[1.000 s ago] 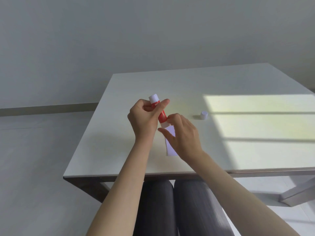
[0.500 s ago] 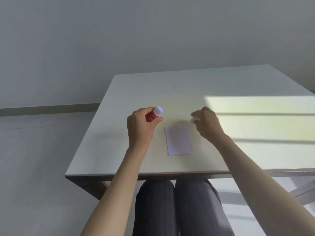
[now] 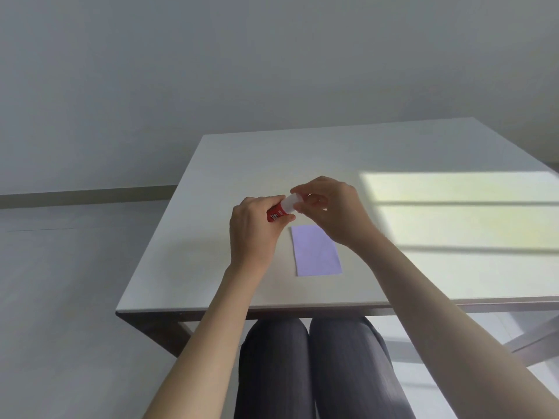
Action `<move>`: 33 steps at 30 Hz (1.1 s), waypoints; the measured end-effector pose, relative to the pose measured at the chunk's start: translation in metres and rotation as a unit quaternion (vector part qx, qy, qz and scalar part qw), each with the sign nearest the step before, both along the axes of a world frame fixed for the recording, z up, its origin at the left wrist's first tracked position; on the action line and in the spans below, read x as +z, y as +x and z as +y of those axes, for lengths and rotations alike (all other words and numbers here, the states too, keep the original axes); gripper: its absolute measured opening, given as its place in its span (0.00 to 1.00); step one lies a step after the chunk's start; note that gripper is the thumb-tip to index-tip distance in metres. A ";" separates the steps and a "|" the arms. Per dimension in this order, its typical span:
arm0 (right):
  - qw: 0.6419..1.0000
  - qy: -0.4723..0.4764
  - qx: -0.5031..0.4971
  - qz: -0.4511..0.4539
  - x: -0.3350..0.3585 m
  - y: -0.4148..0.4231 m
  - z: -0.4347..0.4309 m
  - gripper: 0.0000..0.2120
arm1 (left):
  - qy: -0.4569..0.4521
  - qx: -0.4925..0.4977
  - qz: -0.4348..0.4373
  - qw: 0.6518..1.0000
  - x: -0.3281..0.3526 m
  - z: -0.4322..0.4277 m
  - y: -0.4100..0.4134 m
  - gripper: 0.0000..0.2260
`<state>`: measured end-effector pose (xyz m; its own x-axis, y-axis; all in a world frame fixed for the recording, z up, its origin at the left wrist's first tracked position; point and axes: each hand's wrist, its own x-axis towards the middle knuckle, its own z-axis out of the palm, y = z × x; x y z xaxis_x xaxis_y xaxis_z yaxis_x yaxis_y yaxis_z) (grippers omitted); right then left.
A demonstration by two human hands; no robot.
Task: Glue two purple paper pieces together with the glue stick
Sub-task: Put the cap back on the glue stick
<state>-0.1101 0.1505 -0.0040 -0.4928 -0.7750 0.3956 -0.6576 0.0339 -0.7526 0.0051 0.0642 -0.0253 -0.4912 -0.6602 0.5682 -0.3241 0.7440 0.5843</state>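
Note:
A purple paper rectangle (image 3: 316,250) lies flat on the white table (image 3: 211,267), near its front edge; only one piece shows, so a second under it cannot be told apart. Above its far end my left hand (image 3: 252,234) grips the red glue stick (image 3: 276,213), tilted up to the right. My right hand (image 3: 328,207) pinches the white cap (image 3: 291,202) at the stick's end.
A bright patch of sunlight (image 3: 459,213) covers the right part of the table. My knees in dark grey trousers (image 3: 308,367) sit under the front edge. A grey wall (image 3: 272,62) stands behind the table; the floor lies to the left.
My right hand left the paper, reached right to the loose cap, and brought it to the glue stick. My left hand turned the stick so its end points right.

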 end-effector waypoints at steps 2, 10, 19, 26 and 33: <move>0.998 0.036 -0.010 0.041 -0.001 0.005 -0.004 0.09 | -0.033 0.004 -0.015 0.999 -0.003 -0.003 0.003 0.12; 0.994 0.090 0.038 0.054 -0.002 0.004 -0.008 0.15 | -0.022 0.014 -0.025 0.999 -0.006 -0.010 0.010 0.13; 0.988 0.088 -0.123 0.007 -0.008 0.008 -0.016 0.34 | 0.129 0.033 0.042 0.990 -0.010 -0.026 -0.010 0.08; 0.986 0.088 -0.127 -0.061 -0.036 -0.005 0.012 0.25 | 0.200 0.088 0.066 0.974 -0.016 -0.051 -0.040 0.09; 0.986 0.093 -0.132 -0.049 -0.036 -0.016 0.023 0.21 | 0.211 0.111 0.065 0.969 -0.034 -0.057 -0.043 0.08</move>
<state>-0.1259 0.1734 -0.0404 -0.7160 -0.6690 0.1995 -0.5315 0.3371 -0.7771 -0.0382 0.0069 -0.0593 -0.2525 -0.9287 0.2716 -0.3528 0.3498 0.8679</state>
